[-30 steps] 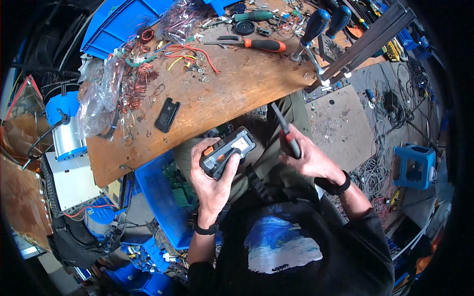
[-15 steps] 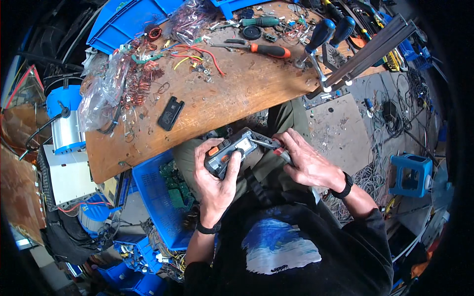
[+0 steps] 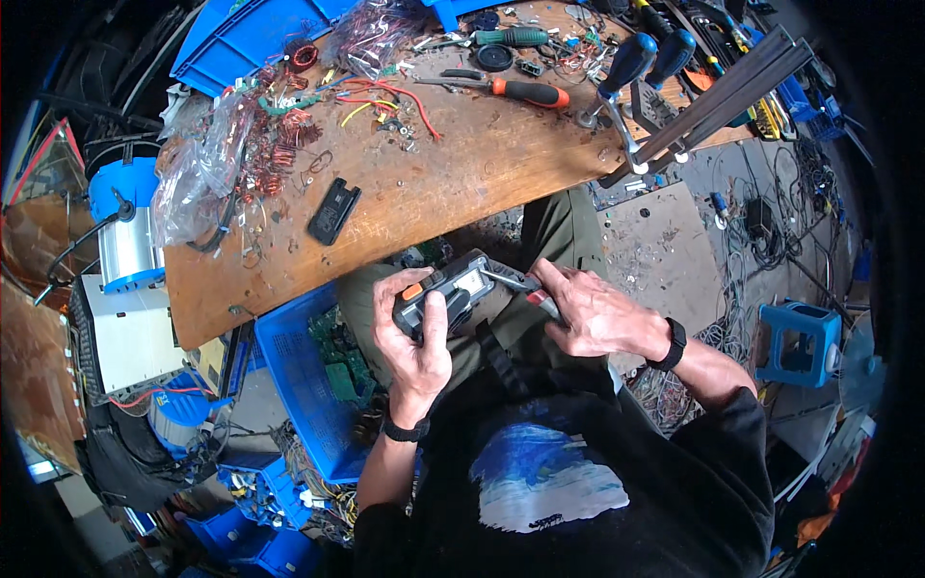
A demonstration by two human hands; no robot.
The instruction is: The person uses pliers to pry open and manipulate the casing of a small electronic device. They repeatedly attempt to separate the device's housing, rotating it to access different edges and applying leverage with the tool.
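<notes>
My left hand (image 3: 414, 342) is closed around a small dark grey electronic device (image 3: 448, 292) with orange parts and a pale rectangular panel. The thumb presses on the device's face. In my right hand (image 3: 599, 313) is a pair of pliers (image 3: 518, 280) with red on the handles. Its jaws reach the device's far right end, beside the pale panel; whether they bite on anything is too small to tell. Both hands are above my lap, just off the bench edge. A black plastic cover (image 3: 334, 211) lies on the wooden bench (image 3: 462, 173).
An orange-and-black screwdriver (image 3: 530, 92), a green-handled screwdriver (image 3: 511, 38) and loose wires (image 3: 390, 101) lie on the bench. Clamps with blue handles (image 3: 628, 65) stand at its right end. A blue crate (image 3: 289, 376) with green circuit boards sits below left. Tangled cables (image 3: 761, 279) cover the floor at right.
The left thumb has shifted left along the device, showing more of its pale panel. The device has tilted slightly, and the pliers stay at its right end.
</notes>
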